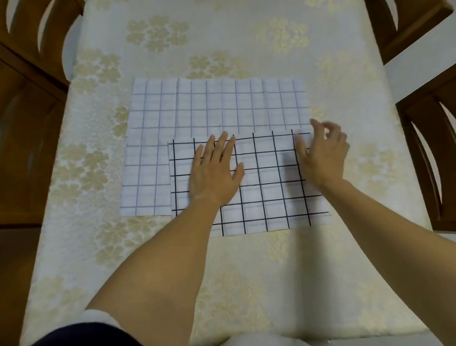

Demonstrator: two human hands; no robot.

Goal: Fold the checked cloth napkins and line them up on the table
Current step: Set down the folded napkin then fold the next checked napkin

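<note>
On black-checked napkin — left hand flat, fingers spread; right hand blurred, fingers loosely curled.

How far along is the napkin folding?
Midway, it seems. Four pale-checked folded napkins already sit side by side in a row. Another pale-checked napkin lies nearer. The left hand presses the black-checked napkin flat while the right hand works its edge. That one remains to place.
</note>
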